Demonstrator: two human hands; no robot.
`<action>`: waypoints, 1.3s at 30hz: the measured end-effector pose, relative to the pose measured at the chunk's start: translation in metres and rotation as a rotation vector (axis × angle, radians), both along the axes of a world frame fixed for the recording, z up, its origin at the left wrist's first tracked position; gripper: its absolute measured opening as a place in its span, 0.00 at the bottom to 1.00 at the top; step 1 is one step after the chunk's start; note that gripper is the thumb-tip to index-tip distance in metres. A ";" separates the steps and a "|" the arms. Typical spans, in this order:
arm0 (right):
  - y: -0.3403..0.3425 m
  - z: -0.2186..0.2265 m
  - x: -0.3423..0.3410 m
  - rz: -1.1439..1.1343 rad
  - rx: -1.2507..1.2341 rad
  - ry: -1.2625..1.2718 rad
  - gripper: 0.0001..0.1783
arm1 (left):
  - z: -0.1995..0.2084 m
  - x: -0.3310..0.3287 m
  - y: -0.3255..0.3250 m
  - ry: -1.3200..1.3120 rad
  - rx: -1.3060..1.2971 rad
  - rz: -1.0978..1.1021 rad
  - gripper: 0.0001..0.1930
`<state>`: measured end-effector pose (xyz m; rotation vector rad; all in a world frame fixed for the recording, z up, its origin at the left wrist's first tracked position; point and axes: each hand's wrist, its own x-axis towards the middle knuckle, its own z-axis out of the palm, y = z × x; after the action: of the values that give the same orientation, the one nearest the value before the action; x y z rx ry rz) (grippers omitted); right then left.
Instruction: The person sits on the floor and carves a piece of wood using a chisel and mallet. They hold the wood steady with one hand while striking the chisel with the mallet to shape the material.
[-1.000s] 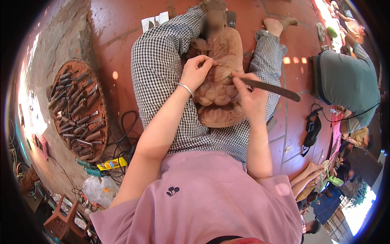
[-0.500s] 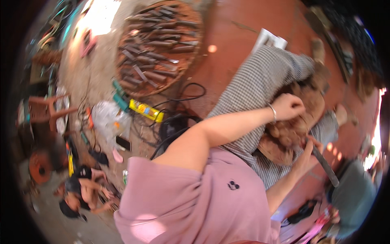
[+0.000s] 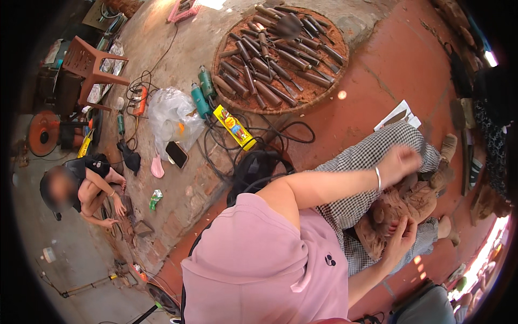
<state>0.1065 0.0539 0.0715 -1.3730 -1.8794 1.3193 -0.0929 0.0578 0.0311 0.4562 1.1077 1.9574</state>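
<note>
A brown wood carving (image 3: 387, 208) rests across my lap on black-and-white checked cloth (image 3: 350, 189). My left hand (image 3: 400, 163), with a bracelet on the wrist, is raised above the carving's far side. Its fingers are curled and smeared by motion, and a faint dark streak stands beside them; what they hold cannot be made out. My right hand (image 3: 400, 237) is at the near side of the carving, its bent fingers pressed against the wood. Whether a tool is under those fingers is hidden.
A round basket (image 3: 237, 105) holds wood shavings and many wooden-handled chisels (image 3: 278, 67). Nearby lie green power tools (image 3: 200, 100), black cables (image 3: 302, 137), a yellow packet (image 3: 233, 127) and a phone (image 3: 176, 154). Another person (image 3: 86, 189) crouches at left, by a chair (image 3: 89, 67).
My left hand has lifted off the carving and is moving. The grey bar beside my right hand no longer shows there. My view has turned, so the basket appears further right.
</note>
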 end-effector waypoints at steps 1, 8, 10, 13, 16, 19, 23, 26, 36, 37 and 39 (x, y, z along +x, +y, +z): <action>-0.003 0.003 -0.003 -0.070 0.004 0.017 0.13 | -0.016 -0.021 0.009 -0.218 0.052 0.184 0.05; -0.004 -0.037 0.027 -0.270 0.130 0.028 0.12 | -0.058 -0.178 -0.050 -0.281 -0.178 0.889 0.10; -0.008 -0.046 0.025 -0.236 0.226 0.058 0.11 | -0.126 -0.213 -0.086 -0.028 -0.336 1.061 0.13; -0.011 -0.056 0.020 -0.298 0.322 0.104 0.10 | -0.140 -0.209 -0.114 -0.004 -0.340 0.955 0.14; -0.012 -0.061 0.018 -0.296 0.436 0.070 0.10 | -0.124 -0.186 -0.111 0.149 -0.367 0.653 0.14; -0.011 -0.055 0.012 -0.314 0.347 0.169 0.09 | -0.122 -0.168 -0.081 0.477 -0.660 0.223 0.16; -0.009 -0.054 0.019 -0.303 0.357 0.168 0.08 | -0.138 -0.158 0.001 0.656 -0.763 -0.148 0.20; -0.007 -0.055 0.022 -0.283 0.369 0.138 0.07 | -0.134 -0.151 0.056 0.730 -0.919 -0.341 0.20; -0.010 -0.054 0.018 -0.295 0.364 0.089 0.08 | -0.177 -0.133 0.118 0.779 -0.965 -0.447 0.19; -0.010 -0.052 0.015 -0.308 0.339 0.097 0.08 | -0.180 -0.135 0.117 0.780 -0.942 -0.404 0.19; -0.009 -0.057 0.016 -0.294 0.374 0.100 0.09 | -0.180 -0.136 0.101 0.774 -0.913 -0.325 0.18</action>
<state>0.1220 0.0453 0.0149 -1.2973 -1.6750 0.8277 -0.2287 0.1589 -0.1488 0.8230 2.0835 0.8111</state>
